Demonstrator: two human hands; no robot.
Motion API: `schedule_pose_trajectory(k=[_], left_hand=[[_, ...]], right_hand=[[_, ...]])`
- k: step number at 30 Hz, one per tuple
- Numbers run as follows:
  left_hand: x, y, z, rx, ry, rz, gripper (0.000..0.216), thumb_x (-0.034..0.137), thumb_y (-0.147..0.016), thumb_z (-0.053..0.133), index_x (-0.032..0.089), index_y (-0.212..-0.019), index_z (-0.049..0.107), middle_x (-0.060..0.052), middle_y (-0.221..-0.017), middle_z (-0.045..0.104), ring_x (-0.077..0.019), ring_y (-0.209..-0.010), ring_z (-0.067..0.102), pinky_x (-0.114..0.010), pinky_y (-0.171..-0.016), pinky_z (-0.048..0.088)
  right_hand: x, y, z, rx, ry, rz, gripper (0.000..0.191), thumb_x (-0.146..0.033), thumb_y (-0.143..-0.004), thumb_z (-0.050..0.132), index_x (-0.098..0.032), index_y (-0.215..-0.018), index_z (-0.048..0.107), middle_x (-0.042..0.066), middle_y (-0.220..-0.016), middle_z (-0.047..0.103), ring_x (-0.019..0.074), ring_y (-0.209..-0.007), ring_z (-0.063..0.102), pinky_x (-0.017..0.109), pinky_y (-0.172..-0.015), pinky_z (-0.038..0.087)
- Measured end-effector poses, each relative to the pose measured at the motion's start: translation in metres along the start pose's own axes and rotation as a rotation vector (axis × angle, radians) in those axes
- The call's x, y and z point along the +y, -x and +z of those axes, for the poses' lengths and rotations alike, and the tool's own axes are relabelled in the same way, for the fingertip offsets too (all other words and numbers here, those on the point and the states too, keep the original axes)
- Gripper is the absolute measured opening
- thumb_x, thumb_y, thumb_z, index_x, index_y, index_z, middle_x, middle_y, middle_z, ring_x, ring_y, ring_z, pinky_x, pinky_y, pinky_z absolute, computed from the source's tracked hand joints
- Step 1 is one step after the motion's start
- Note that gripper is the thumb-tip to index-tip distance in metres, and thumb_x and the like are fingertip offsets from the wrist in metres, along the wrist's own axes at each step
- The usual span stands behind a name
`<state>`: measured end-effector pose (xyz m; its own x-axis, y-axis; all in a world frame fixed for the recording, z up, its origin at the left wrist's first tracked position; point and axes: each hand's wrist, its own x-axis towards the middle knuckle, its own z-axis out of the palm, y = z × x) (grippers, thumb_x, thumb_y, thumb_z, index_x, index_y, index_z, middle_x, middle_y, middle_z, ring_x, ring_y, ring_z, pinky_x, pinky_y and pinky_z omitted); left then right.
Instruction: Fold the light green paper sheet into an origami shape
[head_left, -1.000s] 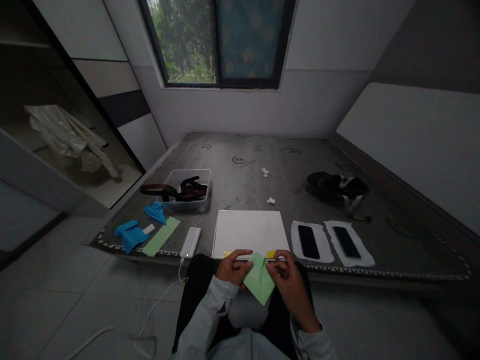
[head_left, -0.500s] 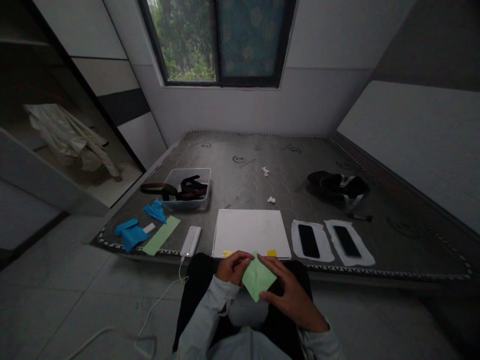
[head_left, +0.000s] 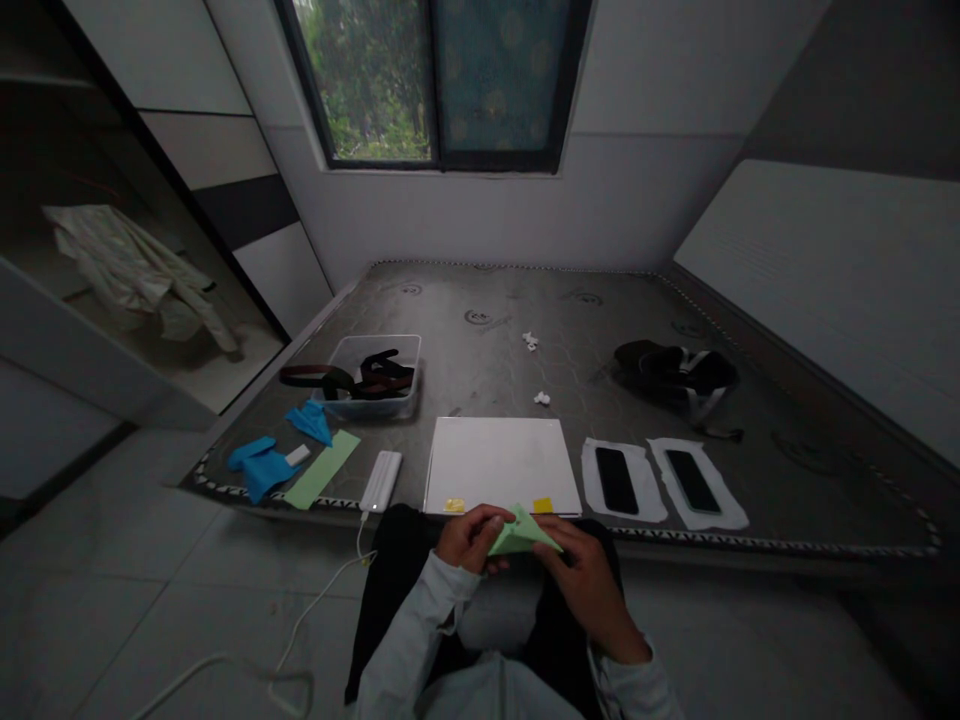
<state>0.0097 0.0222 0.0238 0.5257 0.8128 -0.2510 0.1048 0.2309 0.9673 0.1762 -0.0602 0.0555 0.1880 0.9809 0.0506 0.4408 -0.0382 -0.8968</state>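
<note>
A home bedroom, shown by the bare, grey quilted-fabric mattress (head_left: 465, 375), a rectangular dark-framed glass window (head_left: 436, 90) at twelve o'clock, and an open white-panelled wardrobe (head_left: 199, 150) at ten.

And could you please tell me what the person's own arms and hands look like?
Both arms wear long, light grey sleeves, with no clear markings visible in the dim light. The left sleeve and the right sleeve look loose and creased. The left hand and the right hand are bare, with no gloves visible.
</note>
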Motion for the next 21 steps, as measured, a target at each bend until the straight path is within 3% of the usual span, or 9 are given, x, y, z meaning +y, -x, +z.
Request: schedule_pose_trajectory(k=[4,6,10,14,17,21], left_hand=[[0.005,0.004,0.001,-0.030,0.091,0.036,0.067,0.071,-0.078,0.040,0.013,-0.101,0.065,-0.001,-0.059,0.065,-0.0091,-0.044,0.059,-0.019,-0.043,0.047],[0.007,0.006,0.000,-0.047,0.070,0.108,0.063,0.067,-0.076,0.050,0.013,-0.104,0.065,-0.005,-0.076,0.071,-0.0112,-0.054,0.063,-0.022,-0.049,0.051],[0.009,0.008,-0.002,-0.030,-0.143,0.275,0.053,0.040,-0.062,0.076,0.017,-0.108,0.065,-0.008,-0.097,0.075,-0.0182,-0.080,0.068,-0.026,-0.071,0.056],[0.009,0.007,-0.003,-0.033,-0.233,0.374,0.049,0.022,-0.065,0.070,0.018,-0.113,0.063,-0.009,-0.108,0.073,-0.0202,-0.094,0.069,-0.029,-0.082,0.055],[0.008,0.007,-0.003,-0.063,-0.282,0.444,0.050,0.023,-0.068,0.068,0.017,-0.116,0.060,-0.011,-0.115,0.070,-0.0215,-0.103,0.067,-0.030,-0.089,0.053],[0.005,0.007,-0.001,-0.093,-0.297,0.442,0.038,0.026,-0.070,0.067,0.018,-0.105,0.055,-0.008,-0.098,0.072,-0.0169,-0.081,0.069,-0.025,-0.072,0.055]], right_hand=[[-0.002,-0.001,0.005,0.083,0.001,0.029,0.032,-0.042,-0.088,0.052,-0.024,-0.105,0.072,0.009,-0.106,0.073,0.0226,-0.099,0.067,0.037,-0.093,0.051],[-0.003,-0.001,0.005,0.081,-0.003,0.031,0.034,-0.043,-0.088,0.052,-0.024,-0.107,0.071,0.009,-0.109,0.072,0.0231,-0.103,0.065,0.038,-0.095,0.049],[-0.001,0.003,-0.001,0.011,-0.021,0.008,0.037,-0.049,-0.084,0.055,-0.027,-0.110,0.069,0.008,-0.117,0.068,0.0251,-0.114,0.059,0.043,-0.103,0.043],[0.000,0.005,-0.003,-0.021,-0.116,0.017,0.041,-0.051,-0.090,0.040,-0.029,-0.110,0.069,0.007,-0.127,0.062,0.0242,-0.122,0.053,0.045,-0.107,0.039],[0.001,0.003,0.002,0.055,-0.153,0.084,0.033,-0.047,-0.086,0.052,-0.026,-0.102,0.072,0.009,-0.119,0.066,0.0243,-0.117,0.057,0.043,-0.104,0.044],[0.000,-0.002,0.008,0.128,-0.254,0.141,0.029,-0.043,-0.075,0.068,-0.022,-0.095,0.070,0.010,-0.106,0.071,0.0237,-0.103,0.065,0.038,-0.093,0.052]])
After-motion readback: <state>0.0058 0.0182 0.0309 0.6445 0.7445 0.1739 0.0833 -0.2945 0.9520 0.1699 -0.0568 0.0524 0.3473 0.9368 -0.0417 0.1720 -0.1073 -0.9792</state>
